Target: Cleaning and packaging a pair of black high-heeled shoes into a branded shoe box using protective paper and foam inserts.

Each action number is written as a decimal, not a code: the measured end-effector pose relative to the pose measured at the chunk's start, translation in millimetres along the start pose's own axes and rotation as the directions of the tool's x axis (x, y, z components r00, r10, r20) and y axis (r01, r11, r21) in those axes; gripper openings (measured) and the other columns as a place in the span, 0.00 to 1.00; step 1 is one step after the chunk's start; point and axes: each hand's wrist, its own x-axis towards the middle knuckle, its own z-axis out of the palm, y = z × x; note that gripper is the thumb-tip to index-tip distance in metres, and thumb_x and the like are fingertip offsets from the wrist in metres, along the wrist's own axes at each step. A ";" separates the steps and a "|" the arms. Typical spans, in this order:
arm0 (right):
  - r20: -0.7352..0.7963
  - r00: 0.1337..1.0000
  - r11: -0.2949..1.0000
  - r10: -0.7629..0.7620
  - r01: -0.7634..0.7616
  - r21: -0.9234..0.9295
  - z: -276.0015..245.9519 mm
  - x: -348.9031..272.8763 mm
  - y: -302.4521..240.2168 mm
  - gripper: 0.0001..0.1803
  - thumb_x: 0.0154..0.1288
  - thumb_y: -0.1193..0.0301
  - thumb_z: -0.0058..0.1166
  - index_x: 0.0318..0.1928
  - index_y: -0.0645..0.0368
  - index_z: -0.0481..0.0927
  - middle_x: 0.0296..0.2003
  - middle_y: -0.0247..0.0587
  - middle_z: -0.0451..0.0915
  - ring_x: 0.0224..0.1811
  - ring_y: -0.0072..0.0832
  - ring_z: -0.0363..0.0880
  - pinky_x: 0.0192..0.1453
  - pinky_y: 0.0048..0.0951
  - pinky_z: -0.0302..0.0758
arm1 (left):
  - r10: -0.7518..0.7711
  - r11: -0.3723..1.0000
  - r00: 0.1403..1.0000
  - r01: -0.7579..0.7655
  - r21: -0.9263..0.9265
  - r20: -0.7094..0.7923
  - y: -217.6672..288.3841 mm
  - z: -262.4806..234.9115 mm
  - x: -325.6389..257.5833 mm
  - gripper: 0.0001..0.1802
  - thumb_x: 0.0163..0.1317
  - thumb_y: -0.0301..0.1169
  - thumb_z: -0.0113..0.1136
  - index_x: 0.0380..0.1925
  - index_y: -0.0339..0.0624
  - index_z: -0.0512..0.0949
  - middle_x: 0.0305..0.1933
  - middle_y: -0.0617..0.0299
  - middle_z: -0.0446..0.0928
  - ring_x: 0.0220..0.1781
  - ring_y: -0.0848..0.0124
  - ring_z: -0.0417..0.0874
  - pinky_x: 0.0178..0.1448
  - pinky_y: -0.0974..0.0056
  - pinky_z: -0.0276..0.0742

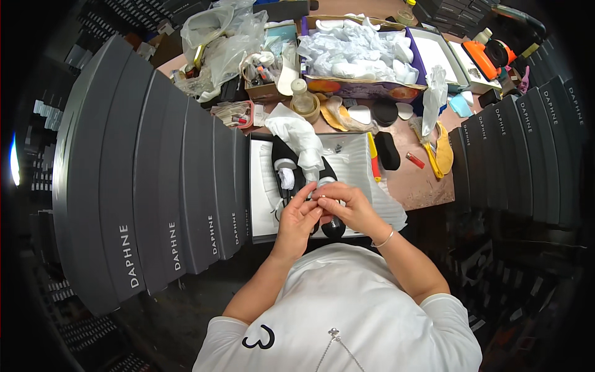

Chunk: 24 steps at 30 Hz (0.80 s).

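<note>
Above the open box (pixel 263 201), the left hand (pixel 296 223) and right hand (pixel 354 208) are together at the fingertips, and from here I can't tell what, if anything, they pinch. Beneath them black shoes (pixel 333 229) lie in the box, partly hidden by the hands and crumpled white paper (pixel 299 133).

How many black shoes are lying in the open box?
2. One black shoe lies on the box's left side; the other black shoe lies to its right. Both are partly covered, so some bits are hidden.
</note>
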 end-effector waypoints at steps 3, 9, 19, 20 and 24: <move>-0.101 0.993 0.971 0.054 -0.029 0.239 2.3 0.9 3.0 0.11 0.69 0.69 0.53 0.43 0.64 0.83 0.39 0.37 0.82 0.43 0.24 0.78 0.50 0.27 0.74 | 0.061 0.983 0.998 -0.059 0.176 -0.006 3.4 -18.9 0.0 0.22 0.68 0.22 0.52 0.62 0.33 0.67 0.50 0.54 0.79 0.50 0.73 0.80 0.57 0.70 0.75; -0.262 0.965 0.782 -0.027 0.183 0.596 -59.7 1.0 -40.3 0.11 0.75 0.66 0.43 0.38 0.60 0.71 0.24 0.35 0.73 0.26 0.25 0.74 0.42 0.30 0.76 | 0.346 0.465 0.937 -0.126 0.876 -0.049 26.0 -96.1 -37.8 0.21 0.60 0.21 0.54 0.55 0.34 0.73 0.51 0.49 0.79 0.53 0.61 0.81 0.58 0.62 0.75; 0.057 0.977 0.937 0.207 -0.181 -0.298 38.7 8.2 45.1 0.10 0.63 0.68 0.59 0.36 0.64 0.78 0.24 0.41 0.79 0.24 0.25 0.74 0.32 0.27 0.72 | 0.120 0.878 0.918 0.079 0.472 -0.377 -73.3 -132.8 -41.5 0.29 0.65 0.29 0.59 0.63 0.35 0.61 0.52 0.51 0.74 0.48 0.68 0.79 0.50 0.65 0.78; 0.064 0.973 0.930 0.222 -0.191 -0.315 44.4 11.0 47.5 0.10 0.62 0.68 0.59 0.36 0.64 0.79 0.25 0.43 0.80 0.26 0.26 0.75 0.34 0.28 0.72 | 0.078 0.944 0.897 0.074 0.322 -0.435 -75.7 -127.4 -36.8 0.29 0.65 0.29 0.59 0.64 0.35 0.60 0.52 0.52 0.73 0.47 0.68 0.79 0.50 0.65 0.78; 0.050 0.992 0.915 0.118 -0.089 -0.394 58.1 27.5 49.5 0.12 0.61 0.68 0.59 0.41 0.64 0.80 0.31 0.48 0.81 0.32 0.32 0.80 0.40 0.31 0.75 | -0.037 0.995 0.886 0.076 0.066 -0.462 -73.3 -131.1 -14.5 0.21 0.66 0.29 0.58 0.57 0.36 0.69 0.43 0.61 0.77 0.40 0.75 0.79 0.46 0.69 0.77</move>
